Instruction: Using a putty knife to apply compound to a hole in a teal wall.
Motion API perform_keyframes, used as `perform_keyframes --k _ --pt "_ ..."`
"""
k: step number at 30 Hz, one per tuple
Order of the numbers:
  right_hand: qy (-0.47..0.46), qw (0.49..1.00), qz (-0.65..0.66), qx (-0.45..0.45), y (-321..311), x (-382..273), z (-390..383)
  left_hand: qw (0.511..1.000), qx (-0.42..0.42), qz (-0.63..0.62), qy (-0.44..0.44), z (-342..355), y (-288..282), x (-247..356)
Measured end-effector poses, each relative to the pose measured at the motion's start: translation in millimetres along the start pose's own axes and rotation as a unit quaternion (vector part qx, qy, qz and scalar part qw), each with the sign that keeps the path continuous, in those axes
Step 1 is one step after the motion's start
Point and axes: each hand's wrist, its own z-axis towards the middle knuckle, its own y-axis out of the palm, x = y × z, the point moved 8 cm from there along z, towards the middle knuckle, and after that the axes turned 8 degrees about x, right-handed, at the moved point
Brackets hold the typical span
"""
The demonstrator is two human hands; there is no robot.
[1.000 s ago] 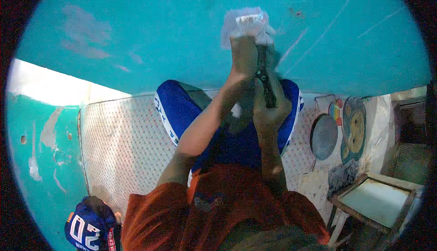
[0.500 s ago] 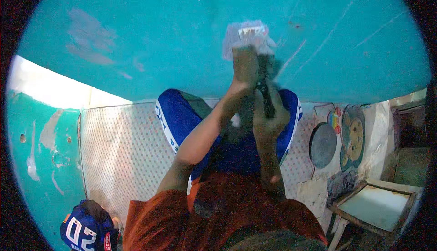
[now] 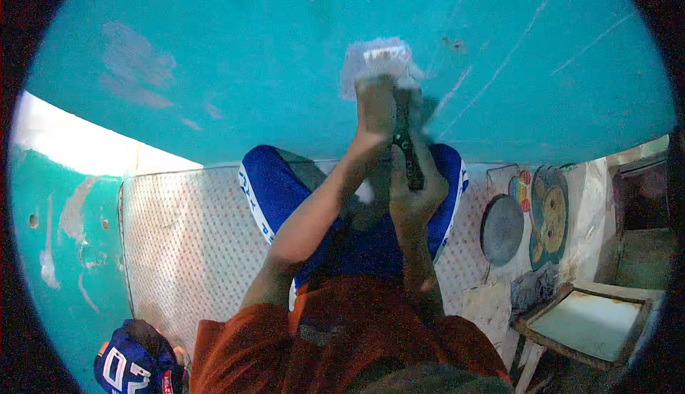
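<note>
A right-hand grip [image 3: 419, 198] closes on a long, dark, hard-looking tool [image 3: 412, 173] with round fittings; the left hand [image 3: 376, 108], fingers hidden and hold impossible to tell, meets a crumpled, whitish, soft-looking bundle [image 3: 374, 58] on its far side. The step appears to be close two-handed work, the next move calling for steadiness. Beyond spreads a scratched, teal-painted surface [image 3: 250, 51]; right, a flat, round, grey disc [image 3: 502, 230].

Left hand [image 3: 375, 100], right hand [image 3: 421, 198] and pale bundle [image 3: 382, 60] now appear lower in view.
</note>
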Motion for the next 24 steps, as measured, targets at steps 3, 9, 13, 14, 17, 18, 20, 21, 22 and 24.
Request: perform_keyframes --k 3,9,13,14,17,18,20,21,22,24 --pt "-0.013 1.0 -0.003 0.009 1.7 1.5 2.5 0.996 0.027 0.022 -0.085 -1.6 1.9 -0.2" --pt "0.019 0.999 0.031 0.003 0.6 4.8 3.0 0.997 -0.032 0.026 0.07 4.8 5.2 8.1" --pt "-0.018 1.0 0.017 0.003 1.1 7.1 -2.9 0.999 0.006 -0.037 -0.018 4.8 -2.0 -5.3" --pt "-0.023 1.0 0.019 0.005 1.9 9.1 -0.5 1.0 0.015 0.008 0.002 2.7 -1.9 -0.5" --pt "0.014 0.999 0.047 0.001 -1.1 3.4 -9.3 0.999 0.014 -0.023 -0.022 7.4 -22.5 -28.3" --pt "0.024 0.999 0.034 -0.005 0.1 3.3 -4.9 0.993 -0.003 -0.104 -0.057 9.6 -17.0 -30.9" --pt "0.034 0.999 0.021 -0.011 1.0 9.3 -4.7 0.997 0.009 -0.071 -0.039 2.8 -17.3 -29.2" --pt "0.01 1.0 0.019 -0.001 0.0 10.6 -5.1 0.999 0.019 -0.039 -0.018 0.9 -13.0 -19.2" --pt "-0.014 1.0 0.016 0.009 -0.7 10.0 -4.5 0.999 0.018 -0.039 -0.015 3.0 -8.3 -15.1" --pt "0.012 1.0 0.01 -0.002 0.8 9.1 -2.4 0.997 0.045 -0.045 -0.04 3.4 -8.6 -16.3"
